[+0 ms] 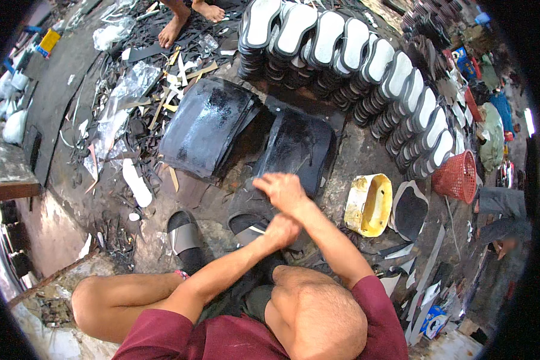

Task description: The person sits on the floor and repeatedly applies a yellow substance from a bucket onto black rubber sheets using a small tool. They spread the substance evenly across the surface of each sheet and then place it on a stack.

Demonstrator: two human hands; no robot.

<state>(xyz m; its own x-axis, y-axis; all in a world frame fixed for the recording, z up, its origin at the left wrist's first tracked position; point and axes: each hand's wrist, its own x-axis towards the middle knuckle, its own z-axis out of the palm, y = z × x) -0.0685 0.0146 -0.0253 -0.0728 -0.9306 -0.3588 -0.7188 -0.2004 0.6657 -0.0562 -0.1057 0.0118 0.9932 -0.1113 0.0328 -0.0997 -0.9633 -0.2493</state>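
Observation:
My right hand is over the near edge of a stack of glossy black sheets, its fingers stretched toward the left with nothing visible in them. Just below it, close to the right wrist, my left hand is closed; whatever it may hold is hidden. A dark flat piece lies beside the hands, above my sandalled foot. Left of that stack is a second stack of shiny black sheets, its surface wet-looking. A yellow-stained cut-open container stands to the right of my hands.
Stacked sole-shaped pieces with white tops form a curved row at the far right. A red basket stands at its end. Scraps and clear plastic litter the left floor. Another person's bare feet are at the top.

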